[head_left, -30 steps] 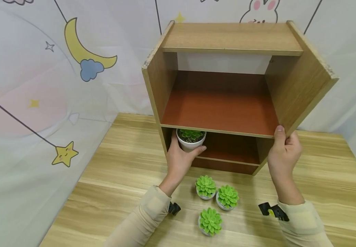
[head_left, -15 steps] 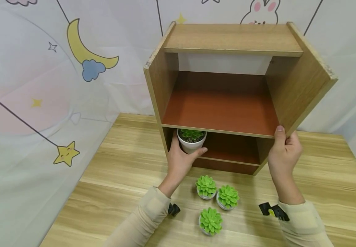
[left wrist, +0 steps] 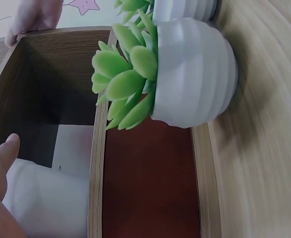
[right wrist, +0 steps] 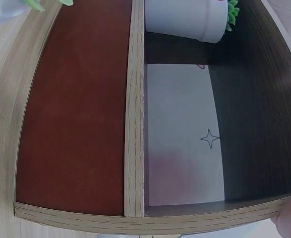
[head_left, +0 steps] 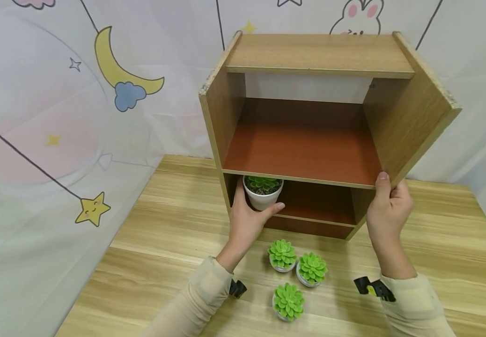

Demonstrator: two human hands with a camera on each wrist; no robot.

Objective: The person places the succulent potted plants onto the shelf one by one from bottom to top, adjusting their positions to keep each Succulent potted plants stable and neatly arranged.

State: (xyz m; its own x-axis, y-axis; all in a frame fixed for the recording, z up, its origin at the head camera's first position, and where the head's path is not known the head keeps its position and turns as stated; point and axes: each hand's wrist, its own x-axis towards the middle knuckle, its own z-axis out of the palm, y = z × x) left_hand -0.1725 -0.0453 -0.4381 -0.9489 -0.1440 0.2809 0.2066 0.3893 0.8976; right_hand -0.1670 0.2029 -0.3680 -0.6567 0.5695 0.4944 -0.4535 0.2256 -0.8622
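In the head view, a white-potted succulent (head_left: 263, 200) stands at the left end of the cabinet's lower compartment, its top partly hidden by the shelf above. My left hand (head_left: 244, 220) holds this pot, fingers along its left side and thumb across the front. The left wrist view shows the thumb (left wrist: 7, 151) against the white pot (left wrist: 51, 201). At the right, my right hand (head_left: 388, 206) grips the front edge of the wooden cabinet's (head_left: 416, 126) side panel, near the middle shelf. The right wrist view has the same pot (right wrist: 185, 20) upright on the lower board.
Three small bright-green succulents stand on the wood-grain table (head_left: 142, 262) before the cabinet: one at the back (head_left: 282, 254), one to its right (head_left: 312, 268), one nearer (head_left: 288, 302). The upper compartment's red-brown board (head_left: 302, 140) is bare. A patterned cloth (head_left: 57, 187) hangs behind and at the left.
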